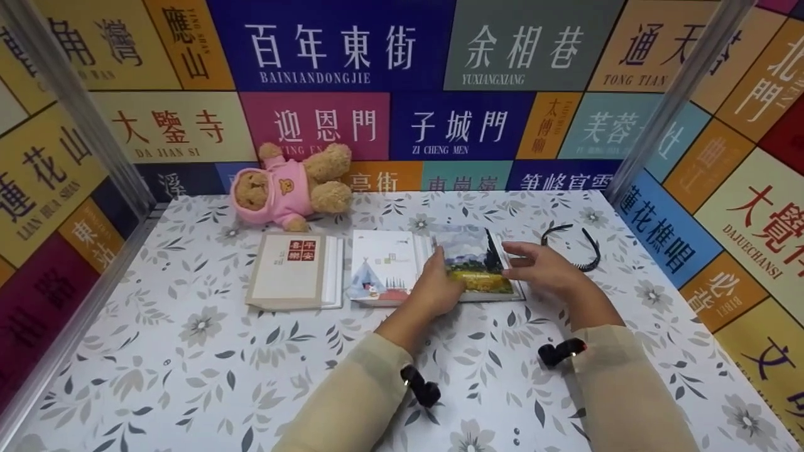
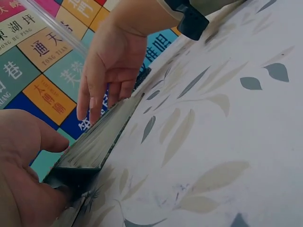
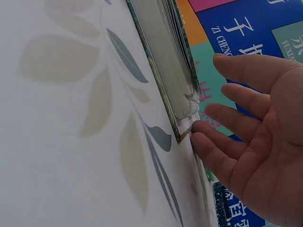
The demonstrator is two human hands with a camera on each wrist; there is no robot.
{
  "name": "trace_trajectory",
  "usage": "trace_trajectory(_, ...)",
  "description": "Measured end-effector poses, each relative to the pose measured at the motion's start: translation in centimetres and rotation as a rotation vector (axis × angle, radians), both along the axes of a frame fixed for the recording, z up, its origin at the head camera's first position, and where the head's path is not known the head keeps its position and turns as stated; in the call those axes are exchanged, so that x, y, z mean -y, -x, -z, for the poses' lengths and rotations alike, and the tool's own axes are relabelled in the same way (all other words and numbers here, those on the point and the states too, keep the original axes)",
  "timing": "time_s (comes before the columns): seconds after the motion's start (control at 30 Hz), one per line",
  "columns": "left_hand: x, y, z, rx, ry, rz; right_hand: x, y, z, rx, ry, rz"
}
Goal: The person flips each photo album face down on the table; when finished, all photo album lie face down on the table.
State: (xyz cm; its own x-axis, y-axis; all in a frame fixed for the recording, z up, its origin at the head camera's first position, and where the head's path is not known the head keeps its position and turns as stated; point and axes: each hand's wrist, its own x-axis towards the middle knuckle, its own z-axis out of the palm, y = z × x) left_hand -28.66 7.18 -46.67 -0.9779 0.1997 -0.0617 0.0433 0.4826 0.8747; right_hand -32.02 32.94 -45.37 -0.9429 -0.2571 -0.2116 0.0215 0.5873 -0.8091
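While the left hand [image 1: 440, 285] grips the painted-cover book [image 1: 477, 260] at its near-left corner, the right hand [image 1: 540, 267] rests spread-fingered against its right edge; a white book [image 1: 383, 267] touches it leftward, a black headband [image 1: 581, 248] lies right.

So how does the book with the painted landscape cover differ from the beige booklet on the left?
The landscape book has a colourful painted cover; the beige booklet is plain with a red stamp. Both hands, left hand and right hand, touch the landscape book; the beige booklet lies untouched. Both lie flat on the floral table.
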Motion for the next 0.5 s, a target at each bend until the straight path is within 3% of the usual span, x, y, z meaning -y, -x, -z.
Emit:
trace_trajectory(0.2,-0.17,-0.05,0.3,0.012,-0.001,0.003,-0.29,-0.32,0.21,-0.006,-0.096,-0.077)
trace_trajectory(0.5,0.06,0.06,0.24,0.022,-0.035,-0.008,0.49,-0.6,-0.02,-0.054,-0.231,-0.108)
